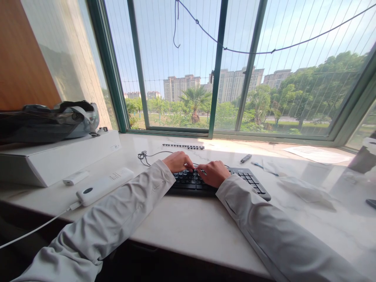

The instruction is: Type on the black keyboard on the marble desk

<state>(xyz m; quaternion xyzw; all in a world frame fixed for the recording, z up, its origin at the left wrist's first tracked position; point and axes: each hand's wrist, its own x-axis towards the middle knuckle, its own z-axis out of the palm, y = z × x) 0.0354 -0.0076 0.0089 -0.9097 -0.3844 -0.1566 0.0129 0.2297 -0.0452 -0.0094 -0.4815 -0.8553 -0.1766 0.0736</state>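
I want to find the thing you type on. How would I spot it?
Start at the big window, then drop to the white marble counter below it. The black keyboard lies in the middle, under the left hand and right hand; nothing else there is dark, flat and key-covered.

Small dark print on white box (115,147) side, too small to read.

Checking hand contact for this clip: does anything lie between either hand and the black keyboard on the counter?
Nothing visible does. The left hand and right hand both rest directly on the black keyboard, fingers curled over its keys. The white power bank lies off to the left, and the pen lies beyond the keyboard.
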